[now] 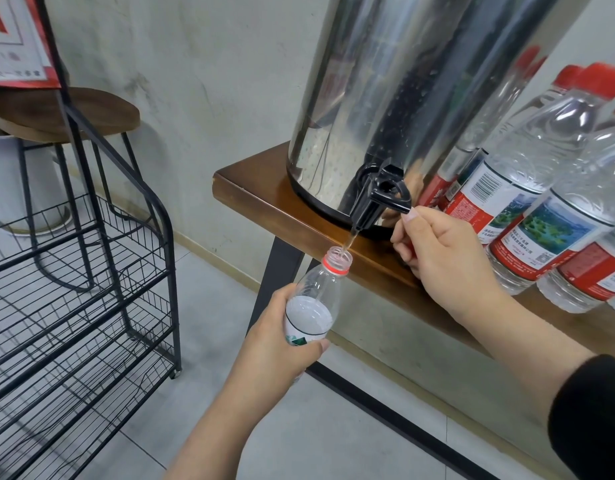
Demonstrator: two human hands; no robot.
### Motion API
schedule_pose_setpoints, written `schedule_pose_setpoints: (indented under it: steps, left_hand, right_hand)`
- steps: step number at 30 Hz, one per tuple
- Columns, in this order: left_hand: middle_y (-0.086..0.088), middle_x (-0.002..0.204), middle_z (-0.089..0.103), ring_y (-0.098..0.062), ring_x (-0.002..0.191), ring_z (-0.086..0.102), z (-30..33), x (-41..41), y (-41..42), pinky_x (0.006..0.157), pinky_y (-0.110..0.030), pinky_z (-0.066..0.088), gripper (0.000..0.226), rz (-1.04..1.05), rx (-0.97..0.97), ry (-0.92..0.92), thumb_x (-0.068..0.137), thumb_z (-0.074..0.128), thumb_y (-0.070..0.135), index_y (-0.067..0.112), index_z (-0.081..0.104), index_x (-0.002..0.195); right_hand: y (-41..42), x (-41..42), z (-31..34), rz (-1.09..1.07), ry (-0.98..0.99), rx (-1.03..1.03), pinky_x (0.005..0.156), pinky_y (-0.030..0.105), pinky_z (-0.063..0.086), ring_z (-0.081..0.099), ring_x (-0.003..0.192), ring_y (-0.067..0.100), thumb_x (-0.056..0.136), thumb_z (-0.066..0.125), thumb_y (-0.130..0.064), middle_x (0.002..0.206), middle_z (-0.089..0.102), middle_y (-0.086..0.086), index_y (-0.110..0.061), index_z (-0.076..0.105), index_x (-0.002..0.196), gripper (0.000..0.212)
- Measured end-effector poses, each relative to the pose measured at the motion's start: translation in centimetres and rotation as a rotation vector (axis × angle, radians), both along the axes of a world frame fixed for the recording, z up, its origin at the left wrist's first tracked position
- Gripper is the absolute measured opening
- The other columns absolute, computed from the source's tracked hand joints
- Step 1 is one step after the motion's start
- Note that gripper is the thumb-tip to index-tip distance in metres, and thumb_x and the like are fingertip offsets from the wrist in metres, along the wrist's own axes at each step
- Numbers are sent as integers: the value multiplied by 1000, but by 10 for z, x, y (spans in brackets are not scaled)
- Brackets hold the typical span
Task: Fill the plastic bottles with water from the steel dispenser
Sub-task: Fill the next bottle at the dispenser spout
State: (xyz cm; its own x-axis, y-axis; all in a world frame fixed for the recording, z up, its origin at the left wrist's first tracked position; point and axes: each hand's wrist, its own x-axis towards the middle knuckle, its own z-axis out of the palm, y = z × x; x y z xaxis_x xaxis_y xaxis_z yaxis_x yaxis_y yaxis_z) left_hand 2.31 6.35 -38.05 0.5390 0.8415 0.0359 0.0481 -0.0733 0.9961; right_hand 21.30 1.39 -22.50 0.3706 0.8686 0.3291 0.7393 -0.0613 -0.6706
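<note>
My left hand (281, 337) is wrapped around the lower body of the open plastic bottle (316, 299), whose neck rises toward one o'clock from my grip to sit just under the black tap (378, 199) of the steel dispenser (385, 98). A thin stream of water (349, 241) runs into its mouth. My right hand (444, 258), at two o'clock from the bottle, pinches the tap lever with thumb and fingers closed, beside capped bottles (541, 188) on the wooden table (264, 199).

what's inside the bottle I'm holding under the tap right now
Water fills the lower part of the open bottle, and a thin stream from the black tap runs into its neck. The left hand covers the bottom, so that part is hidden.
</note>
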Motion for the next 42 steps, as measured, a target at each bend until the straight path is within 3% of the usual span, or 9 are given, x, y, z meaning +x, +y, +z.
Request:
schedule_pose_setpoints:
  steps: [12, 21, 30, 35, 42]
  left_hand:
    - [36, 111, 59, 13, 108, 56, 0, 1, 0, 69, -5, 49, 70, 4, 12, 12, 78, 87, 21, 58, 45, 121]
    - [34, 115, 60, 14, 111, 56, -2, 2, 1, 79, -3, 46, 72, 14, 27, 27, 79, 87, 23, 57, 44, 124]
    - [30, 121, 59, 4, 114, 58, -2, 3, 1, 70, -3, 48, 78, 5, 9, 42, 80, 87, 24, 58, 39, 131]
    - [33, 118, 59, 17, 110, 53, -4, 3, 1, 73, -1, 46, 75, 11, 18, 47, 79, 87, 25, 60, 40, 125]
    - [33, 117, 59, 16, 110, 54, -4, 3, 1, 72, -2, 47, 72, 10, 20, 41, 79, 87, 23, 59, 42, 124]
  right_hand:
    - [0, -1, 1, -1, 7, 1, 59, 32, 39, 47, 53, 12, 108, 39, -29, 62, 56, 3, -22, 60, 72, 42]
    - [0, -1, 0, -1, 15, -1, 58, 32, 39, 46, 53, 13, 108, 39, -29, 62, 57, 6, -20, 61, 74, 42]
    - [-1, -4, 3, -10, 8, -8, 58, 32, 40, 47, 53, 12, 108, 40, -28, 64, 58, 8, -18, 61, 74, 41]
    - [-1, -4, 3, -11, 12, -8, 59, 32, 40, 46, 53, 11, 107, 40, -27, 64, 58, 8, -17, 61, 74, 41]
    - [0, -2, 2, -12, 13, 0, 58, 32, 40, 46, 53, 13, 107, 40, -27, 61, 56, 3, -18, 61, 72, 42]
